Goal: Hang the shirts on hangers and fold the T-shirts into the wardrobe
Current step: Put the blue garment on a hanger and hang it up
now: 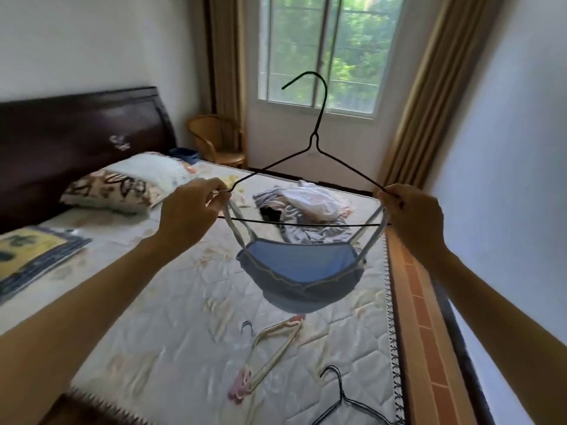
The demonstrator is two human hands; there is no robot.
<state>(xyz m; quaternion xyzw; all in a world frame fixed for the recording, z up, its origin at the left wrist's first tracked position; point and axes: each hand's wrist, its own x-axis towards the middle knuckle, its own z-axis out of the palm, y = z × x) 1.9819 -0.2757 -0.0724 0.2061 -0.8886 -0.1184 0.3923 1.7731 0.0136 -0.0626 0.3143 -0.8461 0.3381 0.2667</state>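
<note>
You have one view — head height, wide-angle, looking forward and down over the bed [184,317], window [322,50] at upper centre.

You hold a thin dark wire hanger [313,154] carrying a soft, matt blue cloth top [294,271]; the mattress [184,332] is quilted fabric, the headboard [76,130] glossy dark wood.

A: Which parts of the person appear?
B: Two forearms and two hands, the left hand [187,207] and the right hand [414,213].

A: What is worn?
B: Both forearms are bare to the frame edge; no sleeve shows. Wrists and fingers carry no watch, ring or glove. Nails are short.
</note>
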